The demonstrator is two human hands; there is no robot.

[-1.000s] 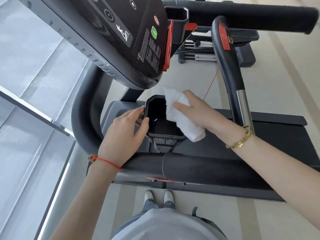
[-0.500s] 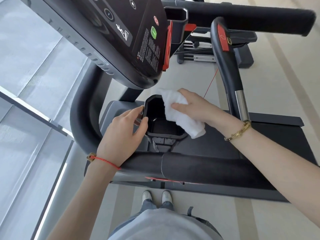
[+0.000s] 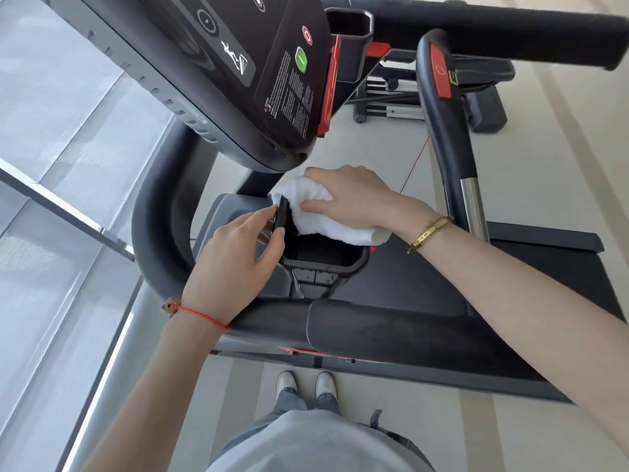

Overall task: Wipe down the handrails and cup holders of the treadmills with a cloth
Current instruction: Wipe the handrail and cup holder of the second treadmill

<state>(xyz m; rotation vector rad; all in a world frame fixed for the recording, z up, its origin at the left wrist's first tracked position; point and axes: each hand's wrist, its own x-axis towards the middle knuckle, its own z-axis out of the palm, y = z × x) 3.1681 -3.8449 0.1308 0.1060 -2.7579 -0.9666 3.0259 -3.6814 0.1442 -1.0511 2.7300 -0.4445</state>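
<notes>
Nearest, the padded handrail (image 3: pixel 391 332) runs across just below both wrists. Above it, the left hand (image 3: pixel 231 264) pinches the left rim of the black cup holder (image 3: pixel 326 264), thumb on the inner side and fingers on the outer. The right hand (image 3: pixel 354 199) lies flat with fingers pressed together on the white cloth (image 3: pixel 326 219), which is bunched under its palm and draped over the holder's far rim and right edge. Beyond, the console (image 3: pixel 238 73) tilts overhead, beside a curved grip bar (image 3: pixel 449 131).
</notes>
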